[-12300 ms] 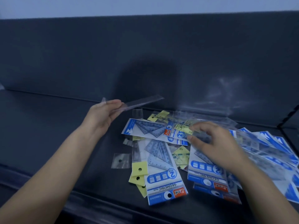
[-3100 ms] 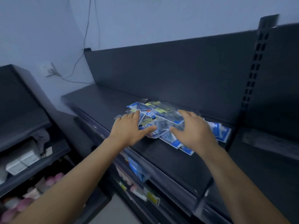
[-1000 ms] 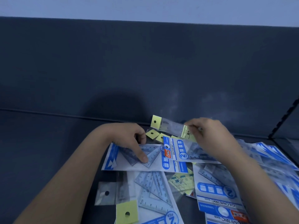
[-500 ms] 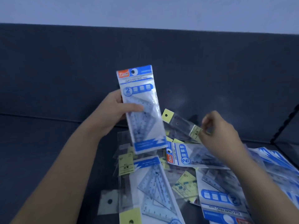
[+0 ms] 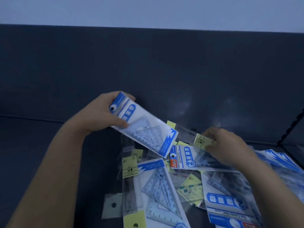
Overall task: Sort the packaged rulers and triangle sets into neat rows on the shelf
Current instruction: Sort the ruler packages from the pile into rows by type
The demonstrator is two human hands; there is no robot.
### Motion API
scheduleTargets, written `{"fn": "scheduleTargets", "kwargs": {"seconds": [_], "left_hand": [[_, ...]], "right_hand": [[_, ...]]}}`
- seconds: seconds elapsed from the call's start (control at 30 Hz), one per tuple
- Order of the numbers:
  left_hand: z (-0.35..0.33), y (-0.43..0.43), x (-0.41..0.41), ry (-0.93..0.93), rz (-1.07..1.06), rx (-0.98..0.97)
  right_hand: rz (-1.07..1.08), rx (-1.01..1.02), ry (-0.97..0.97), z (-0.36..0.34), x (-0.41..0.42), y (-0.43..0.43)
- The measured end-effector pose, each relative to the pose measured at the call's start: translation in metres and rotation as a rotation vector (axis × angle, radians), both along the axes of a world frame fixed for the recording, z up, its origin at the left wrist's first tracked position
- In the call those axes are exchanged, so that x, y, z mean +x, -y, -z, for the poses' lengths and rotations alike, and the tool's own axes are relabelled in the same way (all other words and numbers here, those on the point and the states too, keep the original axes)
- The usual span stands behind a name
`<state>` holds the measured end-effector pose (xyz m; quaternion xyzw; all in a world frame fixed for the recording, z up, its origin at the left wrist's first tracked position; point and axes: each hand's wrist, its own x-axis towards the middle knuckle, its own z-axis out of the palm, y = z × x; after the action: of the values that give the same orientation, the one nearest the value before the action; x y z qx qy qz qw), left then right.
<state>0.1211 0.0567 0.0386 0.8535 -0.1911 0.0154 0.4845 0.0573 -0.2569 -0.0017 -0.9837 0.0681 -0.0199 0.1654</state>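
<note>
My left hand (image 5: pixel 102 114) grips a blue-and-white triangle set packet (image 5: pixel 144 127) by its header end, tilted so its far end dips toward the pile. My right hand (image 5: pixel 225 147) pinches the yellow-labelled end of a clear ruler packet (image 5: pixel 185 133) that sticks out leftward behind the triangle set. Below both hands lies a loose pile of packets: a triangle set (image 5: pixel 195 158) marked GEOMETRIC, another (image 5: pixel 161 190) lying lengthwise, and yellow-tagged rulers (image 5: pixel 130 168).
The dark shelf (image 5: pixel 49 145) stretches bare to the left of the pile. Its dark back panel (image 5: pixel 148 66) rises behind. More blue packets (image 5: pixel 283 160) overlap at the right, near a shelf divider (image 5: pixel 292 127). A clear hang-tab (image 5: pixel 112 205) lies at the pile's left edge.
My left hand has tipped the triangle set from upright to slanting down toward the right. My right hand still pinches the ruler packet, now slightly lower.
</note>
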Motion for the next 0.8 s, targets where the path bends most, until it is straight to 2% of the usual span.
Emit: {"fn": "scheduleTargets", "kwargs": {"seconds": [0.07, 0.27, 0.43, 0.5, 0.6, 0.7, 0.8], "left_hand": [[0.002, -0.004, 0.003, -0.071, -0.013, 0.103], [0.014, 0.007, 0.009, -0.244, 0.044, 0.207], [0.008, 0.009, 0.007, -0.148, 0.069, 0.010], [0.001, 0.019, 0.004, -0.075, 0.022, -0.146], [-0.015, 0.050, -0.003, -0.061, 0.001, -0.378], [-0.032, 0.103, -0.015, -0.082, 0.074, -0.384], [-0.040, 0.172, -0.033, -0.087, 0.142, -0.315]], "right_hand": [[-0.011, -0.014, 0.048, 0.003, 0.000, 0.000], [-0.025, 0.012, 0.190, 0.007, 0.006, 0.000], [-0.003, 0.134, 0.289, -0.007, 0.001, 0.009], [-0.027, 0.126, 0.263, -0.018, -0.008, 0.022], [-0.071, 0.067, 0.191, -0.037, -0.034, 0.054], [-0.087, -0.012, 0.128, -0.049, -0.068, 0.095], [-0.060, 0.030, 0.087, -0.052, -0.109, 0.146]]}}
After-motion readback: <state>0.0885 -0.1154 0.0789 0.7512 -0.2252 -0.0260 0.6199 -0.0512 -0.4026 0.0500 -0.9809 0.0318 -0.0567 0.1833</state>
